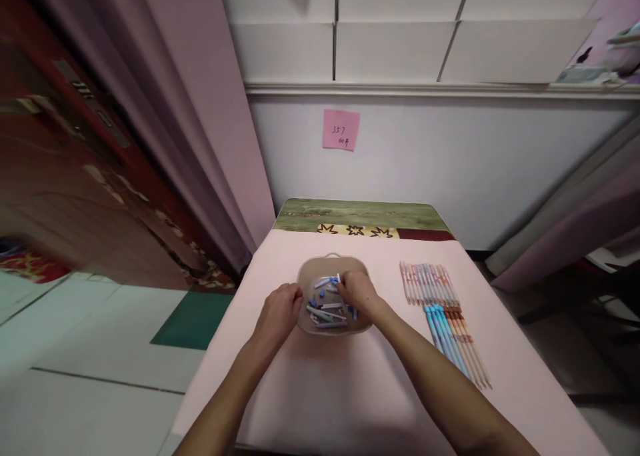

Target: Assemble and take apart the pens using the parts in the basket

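Note:
A beige plastic basin (311, 271) stands on the pink-covered table. Inside it lie several loose pen parts (330, 316), among them pale grey-blue barrels, thin white tubes and small blue caps. My left hand (281, 309) is closed at the basin's left rim, its fingertips on the edge. Over the right side of the basin, my right hand (357, 288) reaches in with its fingers pinched together. A small blue-and-white pen part (336, 280) shows at those fingertips, partly covered by them.
To the right lie a row of clear pens with reddish patterns (429, 284), several blue pens (444, 336) and several brown-and-orange pens (467, 346). A pink note (341, 129) is stuck on the white wall behind the table. Purple curtains hang at the left.

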`<state>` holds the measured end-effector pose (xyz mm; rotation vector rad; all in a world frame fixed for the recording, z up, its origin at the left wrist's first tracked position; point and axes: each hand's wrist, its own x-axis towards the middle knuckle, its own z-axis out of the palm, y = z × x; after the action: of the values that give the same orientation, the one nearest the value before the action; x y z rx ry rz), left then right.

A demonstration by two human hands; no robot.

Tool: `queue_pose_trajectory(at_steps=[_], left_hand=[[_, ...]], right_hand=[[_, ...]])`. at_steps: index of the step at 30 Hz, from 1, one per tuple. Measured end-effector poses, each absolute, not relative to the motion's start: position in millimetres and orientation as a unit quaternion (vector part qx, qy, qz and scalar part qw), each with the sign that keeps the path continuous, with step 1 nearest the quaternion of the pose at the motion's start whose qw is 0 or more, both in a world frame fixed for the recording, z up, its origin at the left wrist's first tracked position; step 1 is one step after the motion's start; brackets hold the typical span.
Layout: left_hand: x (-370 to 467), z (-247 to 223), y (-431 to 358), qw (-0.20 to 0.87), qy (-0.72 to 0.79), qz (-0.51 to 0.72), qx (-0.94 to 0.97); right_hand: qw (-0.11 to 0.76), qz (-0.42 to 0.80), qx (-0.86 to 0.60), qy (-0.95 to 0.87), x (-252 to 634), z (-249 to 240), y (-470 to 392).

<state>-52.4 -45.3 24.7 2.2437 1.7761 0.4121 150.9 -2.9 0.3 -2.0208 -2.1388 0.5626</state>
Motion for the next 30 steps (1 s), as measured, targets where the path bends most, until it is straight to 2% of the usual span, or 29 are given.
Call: queue_pose_trajectory(at_steps=[10, 20, 26, 30], left_hand=[[-58.3, 22.6, -53.8, 0.162, 0.604, 0.192, 0.756], [-72.3, -1.8, -64.2, 0.208, 0.629, 0.268, 0.699], [-60.3, -21.0, -64.0, 0.286, 0.666, 0.239, 0.646], [-59.6, -19.9, -68.1, 0.319, 0.66, 0.239, 0.637]], right_hand=[[0.007, 0.134, -0.711, -0.69, 141.5, -16.0, -0.7], [0.008, 0.163, -0.617, -0.77, 127.7, -0.5, -24.9], [-0.004, 0.177, -0.586, -0.791, 103.2, -8.9, -38.6], [0.019, 0.178, -0.6, -0.78, 112.9, -4.8, -38.1]])
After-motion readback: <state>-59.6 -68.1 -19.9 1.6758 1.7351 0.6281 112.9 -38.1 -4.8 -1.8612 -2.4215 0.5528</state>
